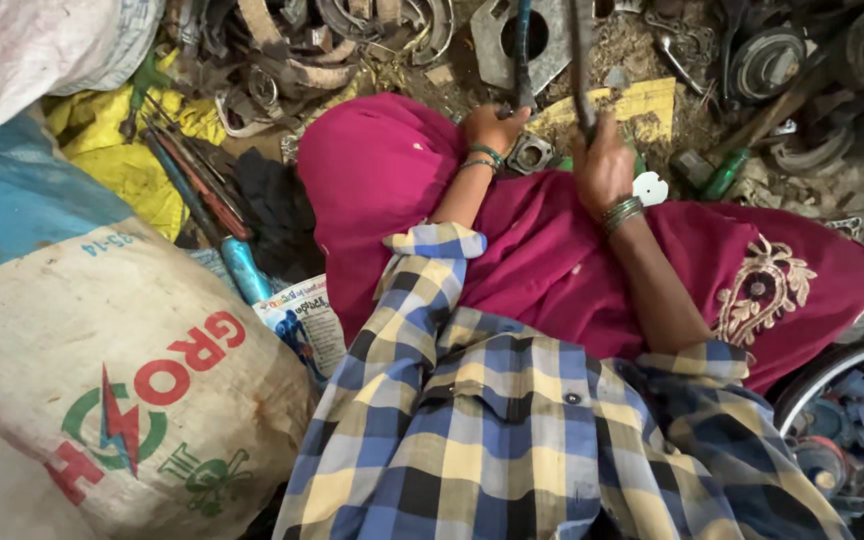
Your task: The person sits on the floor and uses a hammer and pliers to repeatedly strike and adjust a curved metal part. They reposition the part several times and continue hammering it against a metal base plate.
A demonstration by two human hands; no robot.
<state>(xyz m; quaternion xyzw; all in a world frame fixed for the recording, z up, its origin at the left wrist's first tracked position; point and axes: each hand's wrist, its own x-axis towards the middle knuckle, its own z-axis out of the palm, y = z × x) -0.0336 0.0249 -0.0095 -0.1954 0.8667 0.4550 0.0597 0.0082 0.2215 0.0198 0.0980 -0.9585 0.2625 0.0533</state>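
Nearest the camera is the checked shirt (512, 430) in blue, yellow and black, with both sleeves rolled above the forearm. Beyond it a magenta cloth (512, 240) covers the lap and knees; both forearms pass over this cloth toward the floor.

The right hand (602, 165) is closed in a full fist around a thin dark rod (580, 60). The rod rises out of the top of the fist and runs on toward the upper edge of the view, almost straight up the picture with a slight lean to the left. Bangles sit at that wrist.

The left hand (495, 127) lies a little farther out and to the left. Its fingers are curled shut around the lower end of a blue-handled tool (523, 45). The long axis of this tool also runs up the picture, nearly parallel to the rod and just beside it. The two shafts stand close together without visibly touching. What either lower tip bears on cannot be told.

Just below and between the two hands, a small square metal part (530, 152) with a central hole rests on the floor at the edge of the cloth. It is nearer the left hand.

Farther out, a flat grey metal plate (517, 40) with a large round hole lies behind both shafts. A yellow strip (632, 105) lies to the right of it, and scrap rings (352, 30) lie to its left.
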